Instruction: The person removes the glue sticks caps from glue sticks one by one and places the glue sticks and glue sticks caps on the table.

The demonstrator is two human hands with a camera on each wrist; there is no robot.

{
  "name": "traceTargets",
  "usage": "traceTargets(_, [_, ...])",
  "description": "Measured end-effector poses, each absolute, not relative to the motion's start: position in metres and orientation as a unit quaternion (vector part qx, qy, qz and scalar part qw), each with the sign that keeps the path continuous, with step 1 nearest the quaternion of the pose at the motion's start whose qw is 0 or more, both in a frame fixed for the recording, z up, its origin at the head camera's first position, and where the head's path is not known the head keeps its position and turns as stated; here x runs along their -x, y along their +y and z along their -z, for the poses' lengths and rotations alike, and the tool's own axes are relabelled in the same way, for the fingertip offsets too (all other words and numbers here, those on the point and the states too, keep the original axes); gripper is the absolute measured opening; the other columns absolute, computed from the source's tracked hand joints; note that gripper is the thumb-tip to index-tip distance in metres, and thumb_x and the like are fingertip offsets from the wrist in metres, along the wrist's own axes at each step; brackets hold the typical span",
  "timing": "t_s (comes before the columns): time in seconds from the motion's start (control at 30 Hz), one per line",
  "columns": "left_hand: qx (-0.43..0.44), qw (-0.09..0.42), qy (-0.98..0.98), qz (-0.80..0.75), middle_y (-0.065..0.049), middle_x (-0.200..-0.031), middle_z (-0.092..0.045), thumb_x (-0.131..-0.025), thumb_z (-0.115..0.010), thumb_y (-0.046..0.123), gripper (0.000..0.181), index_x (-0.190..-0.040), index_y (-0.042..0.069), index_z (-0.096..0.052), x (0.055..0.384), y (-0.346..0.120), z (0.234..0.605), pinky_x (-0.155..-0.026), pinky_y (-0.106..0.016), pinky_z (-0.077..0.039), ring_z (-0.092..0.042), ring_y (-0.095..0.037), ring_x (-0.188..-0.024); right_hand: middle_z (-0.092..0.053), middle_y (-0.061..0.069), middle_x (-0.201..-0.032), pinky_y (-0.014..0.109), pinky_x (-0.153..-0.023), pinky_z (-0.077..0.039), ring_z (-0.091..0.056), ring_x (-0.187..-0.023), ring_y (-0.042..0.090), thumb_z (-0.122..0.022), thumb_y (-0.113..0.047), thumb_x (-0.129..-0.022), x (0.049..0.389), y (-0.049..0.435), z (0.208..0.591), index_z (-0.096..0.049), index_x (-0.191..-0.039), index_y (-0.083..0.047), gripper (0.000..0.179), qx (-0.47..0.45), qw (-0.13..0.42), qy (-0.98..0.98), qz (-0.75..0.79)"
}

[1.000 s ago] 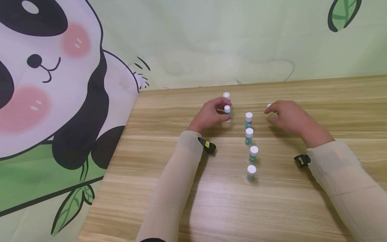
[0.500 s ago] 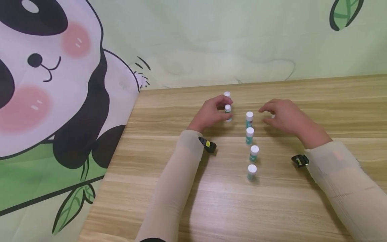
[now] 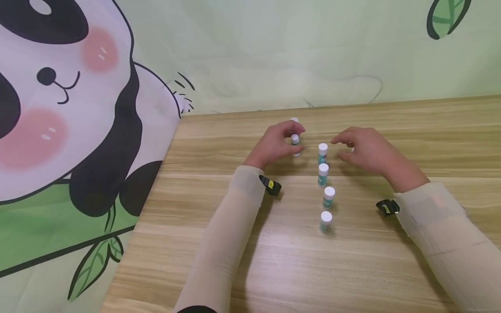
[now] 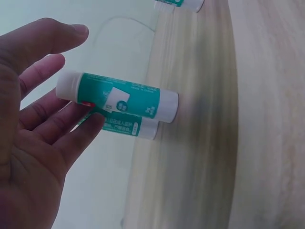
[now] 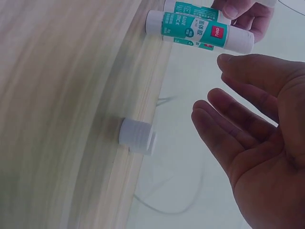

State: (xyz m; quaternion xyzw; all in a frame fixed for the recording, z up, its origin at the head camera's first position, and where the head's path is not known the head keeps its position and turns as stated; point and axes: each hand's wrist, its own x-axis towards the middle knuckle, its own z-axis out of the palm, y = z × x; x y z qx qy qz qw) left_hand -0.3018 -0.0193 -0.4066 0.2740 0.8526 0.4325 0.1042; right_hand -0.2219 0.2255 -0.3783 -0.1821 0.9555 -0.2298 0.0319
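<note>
My left hand (image 3: 275, 143) is spread around an upright glue stick (image 3: 295, 143) with a white cap and teal label. In the left wrist view the thumb stands apart from that glue stick (image 4: 121, 98), and fingers lie behind it; whether they touch it is unclear. A second glue stick (image 4: 124, 125) stands just behind. My right hand (image 3: 369, 150) hovers with relaxed fingers and holds nothing. Beyond its fingers, in the right wrist view, short white cap-like pieces (image 5: 136, 136) stand on the table. Nearest to its thumb in that view is a glue stick (image 5: 200, 31) labelled in teal.
Several upright glue sticks form a front-to-back row between the hands, from the rear one (image 3: 322, 154) to the front one (image 3: 325, 221). The wooden table (image 3: 289, 265) ends at a backdrop (image 3: 250, 56) printed with a panda. Each wrist wears a small black camera (image 3: 271, 185).
My right hand has moved left, so the white piece near it is now mostly hidden. The left hand has shifted slightly, and its fingers now cover more of the rear glue stick.
</note>
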Motion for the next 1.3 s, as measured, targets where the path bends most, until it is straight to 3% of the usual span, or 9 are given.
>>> traceTargets(0.3, [-0.283,0.108,0.863,-0.403,-0.008,-0.124,-0.063,-0.082,-0.077,0.019,0.04,-0.119,0.014,-0.063,0.299,-0.014,0.397,-0.109,-0.038,-0.042,-0.057,-0.018,-0.118,-0.065,0.018,-0.121,0.052,-0.09,-0.049,-0.063,-0.105,0.037,-0.067,-0.014,-0.088,0.22,0.225,0.376,-0.064,-0.122,-0.006,0.035,0.193,0.019,0.951,0.242])
traceTargets(0.6, [-0.309,0.102,0.871,-0.368,-0.006,-0.123,-0.063,-0.083,-0.076,0.021,0.04,-0.119,0.01,-0.063,0.299,-0.01,0.395,-0.103,-0.028,-0.043,-0.057,-0.023,-0.116,-0.065,0.016,-0.122,0.052,-0.089,-0.05,-0.064,-0.104,0.037,-0.068,-0.015,-0.088,0.22,0.223,0.376,-0.065,-0.122,-0.007,0.035,0.197,0.01,0.949,0.246])
traceTargets(0.8, [-0.321,0.096,0.875,-0.351,-0.004,-0.123,-0.063,-0.083,-0.076,0.022,0.037,-0.117,0.013,-0.064,0.299,-0.006,0.394,-0.099,-0.026,-0.043,-0.056,-0.023,-0.114,-0.062,0.017,-0.126,0.053,-0.091,-0.05,-0.064,-0.106,0.038,-0.067,-0.016,-0.089,0.22,0.222,0.375,-0.062,-0.125,-0.007,0.038,0.191,0.018,0.949,0.252])
traceTargets(1.3, [-0.349,0.094,0.878,-0.315,0.0,-0.122,-0.065,-0.082,-0.076,0.024,0.042,-0.119,0.009,-0.064,0.296,0.002,0.398,-0.104,-0.027,-0.042,-0.057,-0.018,-0.118,-0.061,0.017,-0.13,0.052,-0.093,-0.051,-0.063,-0.109,0.038,-0.067,-0.016,-0.09,0.216,0.216,0.373,-0.059,-0.13,-0.007,0.042,0.186,0.022,0.944,0.273])
